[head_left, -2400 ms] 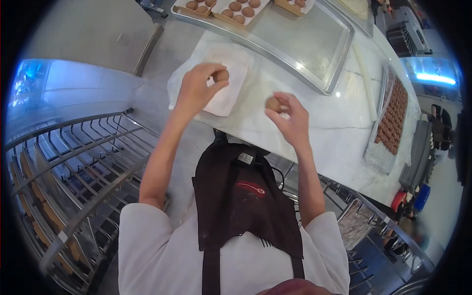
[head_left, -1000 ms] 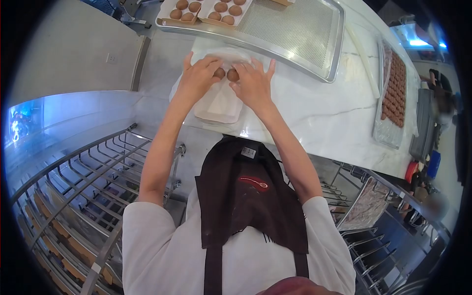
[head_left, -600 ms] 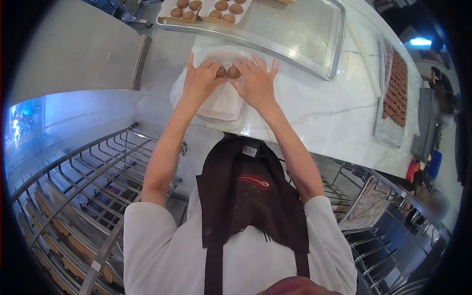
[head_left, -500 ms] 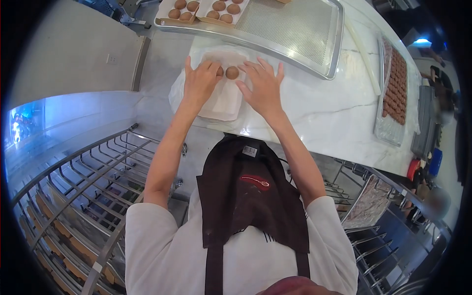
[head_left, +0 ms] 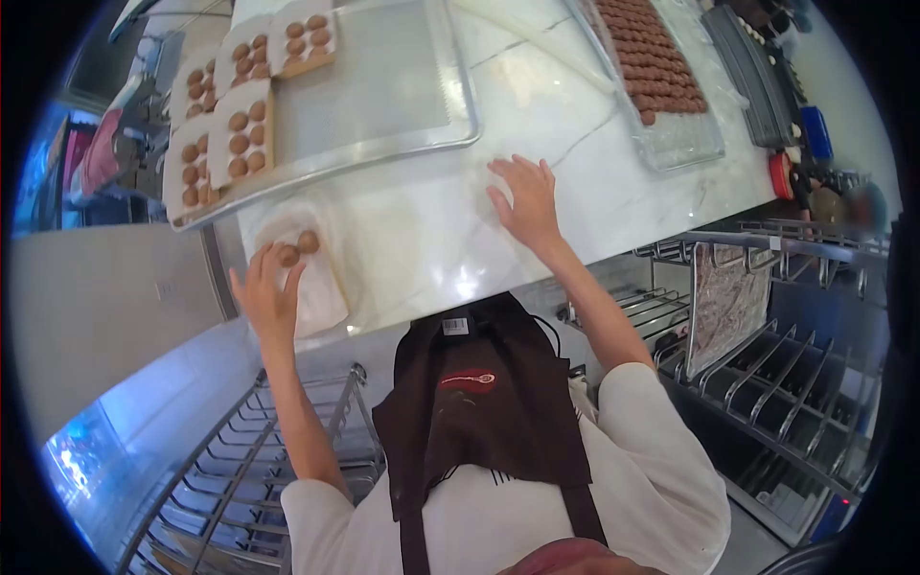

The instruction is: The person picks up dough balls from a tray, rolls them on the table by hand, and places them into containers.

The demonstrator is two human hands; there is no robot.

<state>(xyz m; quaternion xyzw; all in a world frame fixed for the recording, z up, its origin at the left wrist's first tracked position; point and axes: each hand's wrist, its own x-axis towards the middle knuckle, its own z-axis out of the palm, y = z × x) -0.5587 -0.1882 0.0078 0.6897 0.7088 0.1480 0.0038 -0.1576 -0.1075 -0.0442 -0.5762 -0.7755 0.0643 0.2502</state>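
At the left end of the marble counter, two round brown dough balls lie on a sheet of white paper (head_left: 318, 299). My left hand (head_left: 266, 297) has its thumb and fingertips around the nearer ball (head_left: 288, 256). The other ball (head_left: 308, 241) sits close beside it, untouched. My right hand (head_left: 529, 203) is over the counter further right, its fingers apart and nothing in them. On the right, a plastic-lined tray (head_left: 682, 149) carries rows of many brown balls (head_left: 654, 59).
A large metal tray (head_left: 374, 153) holds several paper-lined boxes of brown balls (head_left: 239, 144) at its left. A pale rod (head_left: 546, 43) lies on the marble counter (head_left: 422, 259). Metal racks (head_left: 240, 470) stand below on both sides, with a wrapped tray (head_left: 728, 302) at right.
My view has swung to the right, so the counter appears shifted left. My right hand has moved away from the two balls; my left hand stays at one of them.
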